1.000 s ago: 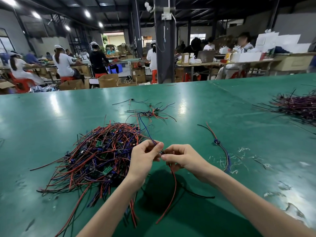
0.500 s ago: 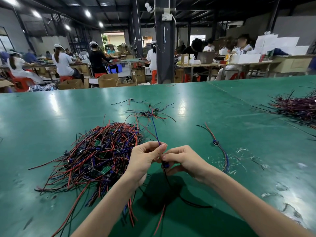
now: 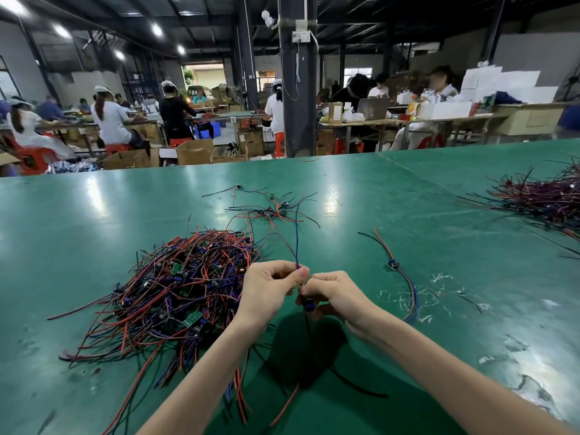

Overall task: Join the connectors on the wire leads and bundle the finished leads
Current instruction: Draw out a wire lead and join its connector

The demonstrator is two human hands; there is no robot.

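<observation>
**A:** Starting at the left: that tangled pile (image 3: 175, 293) of red, blue and black leads?

**B:** Heaped on the green table (image 3: 94, 215) just beside the left forearm, presumably to keep the next piece within easy reach.

**A:** Then the left hand (image 3: 270, 290)?

**B:** Raised off the table, wrist bent back. Narrow grip, thumb and forefinger pinching the blue wire (image 3: 296, 240), which rises away toward a small cluster (image 3: 273, 210) of leads. Held upright, probably to steady it for the join.

**A:** Next over, the connector (image 3: 309, 306)?

**B:** Blue, sitting low between both hands (partly hidden, so mated or not: cannot tell).

**A:** And the right hand (image 3: 335, 296)?

**B:** Knuckles up, curled, grip closed on the connector, close against the left hand. Red and black tails trailing down onto the table.

**A:** Further right?

**B:** One joined-looking lead (image 3: 394, 265) lying alone, likely set aside for bundling. Beyond it, well apart, another heap (image 3: 549, 199).
</observation>
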